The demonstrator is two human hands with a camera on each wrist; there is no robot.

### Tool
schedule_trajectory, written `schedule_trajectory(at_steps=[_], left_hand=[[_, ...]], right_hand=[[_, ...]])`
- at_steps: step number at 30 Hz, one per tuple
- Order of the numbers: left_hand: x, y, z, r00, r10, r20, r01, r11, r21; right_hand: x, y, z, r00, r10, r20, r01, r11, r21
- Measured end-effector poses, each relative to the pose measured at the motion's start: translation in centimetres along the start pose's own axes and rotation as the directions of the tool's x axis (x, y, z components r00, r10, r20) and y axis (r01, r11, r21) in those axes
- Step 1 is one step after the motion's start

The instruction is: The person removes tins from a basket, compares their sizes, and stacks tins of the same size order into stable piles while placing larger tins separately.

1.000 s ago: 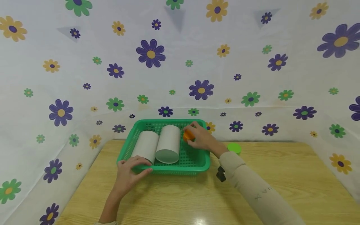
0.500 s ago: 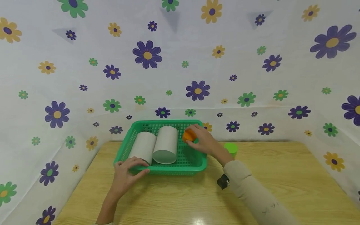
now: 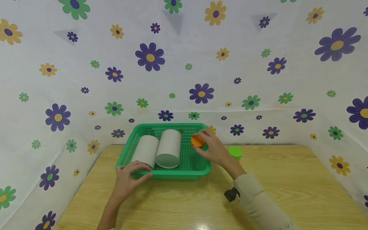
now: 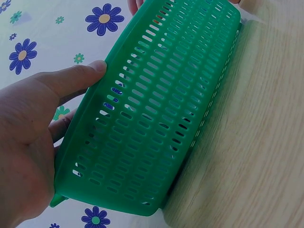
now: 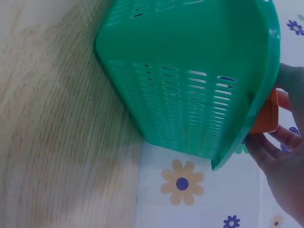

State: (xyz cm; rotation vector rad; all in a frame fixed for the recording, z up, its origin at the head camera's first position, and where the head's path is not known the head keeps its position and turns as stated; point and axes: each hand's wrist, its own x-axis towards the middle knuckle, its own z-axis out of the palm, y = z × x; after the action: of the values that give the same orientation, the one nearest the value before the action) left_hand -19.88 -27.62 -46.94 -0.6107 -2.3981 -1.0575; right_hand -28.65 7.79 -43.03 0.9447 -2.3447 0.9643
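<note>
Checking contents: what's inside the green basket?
Two white cylinders lie side by side; the left hand partly covers one; what's beneath is hidden. The right hand holds an orange object near the rim.

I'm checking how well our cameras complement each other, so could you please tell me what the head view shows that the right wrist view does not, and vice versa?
Only the head view: two white cylinders lying in the green slotted basket, the left grip on the basket's near rim, and a lime-green round-topped item on the table.

Only the right wrist view: the outer face of the basket's right end, with its rows of slots.

Both: the basket, the right grip holding an orange item, the wood-grain tabletop and the floral backdrop.
</note>
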Motion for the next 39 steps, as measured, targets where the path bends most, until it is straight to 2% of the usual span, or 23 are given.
schedule_trajectory(at_steps=[9, 18, 33, 39], left_hand=[[0.0, 0.0, 0.0, 1.000, -0.001, -0.001, 0.001, 1.000, 0.001], [0.1, 0.0, -0.2, 1.000, 0.004, -0.004, -0.004, 1.000, 0.004], [0.0, 0.1, 0.1, 1.000, 0.003, -0.006, -0.003, 1.000, -0.005], [0.0, 0.1, 0.1, 1.000, -0.001, -0.011, 0.001, 1.000, -0.004]], right_hand=[[-1.2, -0.7, -0.7, 0.998, 0.042, -0.039, -0.041, 0.999, 0.030], [-2.7, -1.1, -0.5, 0.987, 0.119, -0.112, -0.104, 0.986, 0.132], [-5.4, -1.3, -2.1, 0.970, 0.161, -0.182, -0.119, 0.967, 0.224], [-6.0, -0.3, -2.9, 0.961, 0.146, -0.233, -0.097, 0.973, 0.207]])
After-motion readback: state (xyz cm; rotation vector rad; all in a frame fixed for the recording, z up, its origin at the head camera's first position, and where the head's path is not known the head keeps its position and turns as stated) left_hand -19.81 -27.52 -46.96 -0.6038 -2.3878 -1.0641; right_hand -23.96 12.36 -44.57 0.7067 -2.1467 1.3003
